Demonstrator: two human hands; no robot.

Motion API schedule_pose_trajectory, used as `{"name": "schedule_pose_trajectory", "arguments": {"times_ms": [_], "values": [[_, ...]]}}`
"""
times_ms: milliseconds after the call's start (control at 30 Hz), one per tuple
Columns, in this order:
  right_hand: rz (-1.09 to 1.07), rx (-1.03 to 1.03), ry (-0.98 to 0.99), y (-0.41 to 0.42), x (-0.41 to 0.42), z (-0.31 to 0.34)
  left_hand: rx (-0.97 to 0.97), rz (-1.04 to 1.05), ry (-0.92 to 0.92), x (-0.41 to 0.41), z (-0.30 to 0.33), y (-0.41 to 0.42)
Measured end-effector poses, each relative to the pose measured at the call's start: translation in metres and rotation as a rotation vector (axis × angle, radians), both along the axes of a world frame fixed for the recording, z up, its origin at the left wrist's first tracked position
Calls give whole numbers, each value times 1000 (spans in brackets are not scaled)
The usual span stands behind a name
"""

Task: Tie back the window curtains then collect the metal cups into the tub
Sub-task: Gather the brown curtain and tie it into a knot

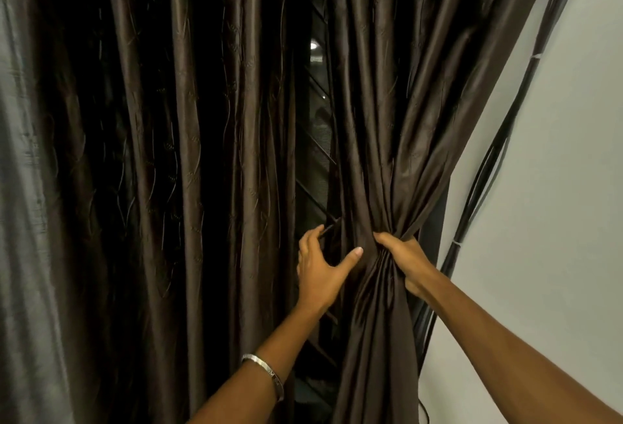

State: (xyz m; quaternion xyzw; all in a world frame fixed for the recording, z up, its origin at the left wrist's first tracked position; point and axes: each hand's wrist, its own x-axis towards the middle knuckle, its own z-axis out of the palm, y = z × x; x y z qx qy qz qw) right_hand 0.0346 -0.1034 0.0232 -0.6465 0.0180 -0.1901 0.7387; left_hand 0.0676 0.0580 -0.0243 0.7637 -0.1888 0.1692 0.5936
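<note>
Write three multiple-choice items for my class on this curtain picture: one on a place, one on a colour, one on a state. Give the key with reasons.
1. Where does the bundle of cables run?
A. Down the wall right of the curtain
B. Across the floor
C. Over the left arm

2. What colour is the gathered curtain?
A. White
B. Dark brown
C. Red

3. What is the right hand doing?
A. Hanging idle
B. Pointing at the wall
C. Holding the curtain bunched in its grip

Key: 1 A, the cables hang against the pale wall beside the curtain's edge. 2 B, the shiny folds are dark brown. 3 C, its fingers curl round the pinched folds, while the left hand is spread open beside them.
</note>
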Motion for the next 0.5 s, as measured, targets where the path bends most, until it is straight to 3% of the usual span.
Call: {"name": "schedule_pose_trajectory", "arguments": {"times_ms": [167, 300, 500], "values": [[131, 13, 5, 5, -5, 2, 40, -354, 230, 8, 39, 1], [185, -186, -13, 6, -10, 2, 104, -524, 114, -4, 57, -7], [76, -536, -95, 19, -21, 5, 209, -443, 24, -9, 61, -37]]}}
